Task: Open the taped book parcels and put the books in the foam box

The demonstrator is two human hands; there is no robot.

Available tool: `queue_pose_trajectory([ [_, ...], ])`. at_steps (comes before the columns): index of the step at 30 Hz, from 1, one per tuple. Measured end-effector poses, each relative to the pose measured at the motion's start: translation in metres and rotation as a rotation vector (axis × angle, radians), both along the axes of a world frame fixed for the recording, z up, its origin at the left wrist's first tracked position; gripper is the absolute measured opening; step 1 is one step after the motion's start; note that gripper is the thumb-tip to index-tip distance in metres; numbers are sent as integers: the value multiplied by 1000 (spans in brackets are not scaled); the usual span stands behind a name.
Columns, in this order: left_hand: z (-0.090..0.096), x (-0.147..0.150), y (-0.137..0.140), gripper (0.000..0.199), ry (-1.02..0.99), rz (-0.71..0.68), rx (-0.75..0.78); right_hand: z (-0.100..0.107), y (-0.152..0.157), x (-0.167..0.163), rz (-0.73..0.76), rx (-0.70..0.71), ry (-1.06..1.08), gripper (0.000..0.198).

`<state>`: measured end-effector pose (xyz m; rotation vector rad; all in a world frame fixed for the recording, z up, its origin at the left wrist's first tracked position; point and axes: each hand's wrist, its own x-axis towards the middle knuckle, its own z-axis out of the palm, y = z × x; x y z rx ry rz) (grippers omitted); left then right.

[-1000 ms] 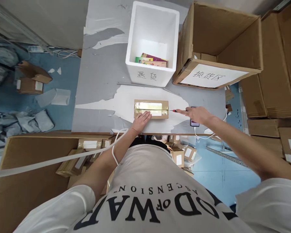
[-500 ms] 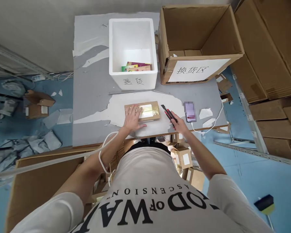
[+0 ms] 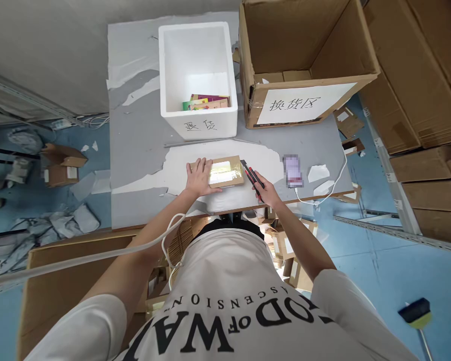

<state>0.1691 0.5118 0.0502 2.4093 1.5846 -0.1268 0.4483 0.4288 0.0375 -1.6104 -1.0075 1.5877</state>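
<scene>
A small taped cardboard box [image 3: 229, 171] with a white label lies on the table, long side towards me. My left hand [image 3: 200, 179] holds its left end, fingers over the top and thumb along the near edge. In my right hand [image 3: 266, 190] is a black and red utility knife [image 3: 252, 174], gripped by its handle. The knife's front end points away from me and to the left, right beside the box's right end. Whether its blade touches the cardboard I cannot tell.
Behind the small box stand a white foam box [image 3: 210, 125] with colourful flat packs [image 3: 208, 104] inside and a large labelled carton [image 3: 255, 108]. A phone [image 3: 293, 170] on a white cable and paper scraps [image 3: 318, 172] lie to the right. A white cord [image 3: 97, 255] crosses my left arm.
My right hand has brought the utility knife leftwards, up to the box's right end. My left hand has slid slightly towards the box's left end. The view has shifted a little.
</scene>
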Motion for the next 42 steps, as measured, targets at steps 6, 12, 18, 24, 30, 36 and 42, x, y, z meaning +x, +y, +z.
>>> queue_pose_trajectory([
  [6,-3,0,-1,113,-31,20,7,12,8,11,101,-22,-85,62],
  [12,-5,-1,-3,112,-47,21,23,29,16,35,322,-7,-202,59],
  [18,-6,-2,-3,114,-69,30,3,29,0,52,409,-23,-161,61],
  [24,-5,-2,-2,114,-55,20,-11,15,-37,45,326,-90,-63,61],
  [30,-6,-4,0,120,-55,-3,-21,27,-49,57,240,-72,-209,63],
  [36,-3,-4,2,119,-102,-19,-58,17,-56,76,-126,35,-96,54],
  [42,-8,-34,20,74,-472,227,-49,-21,-43,1,-427,12,237,46],
])
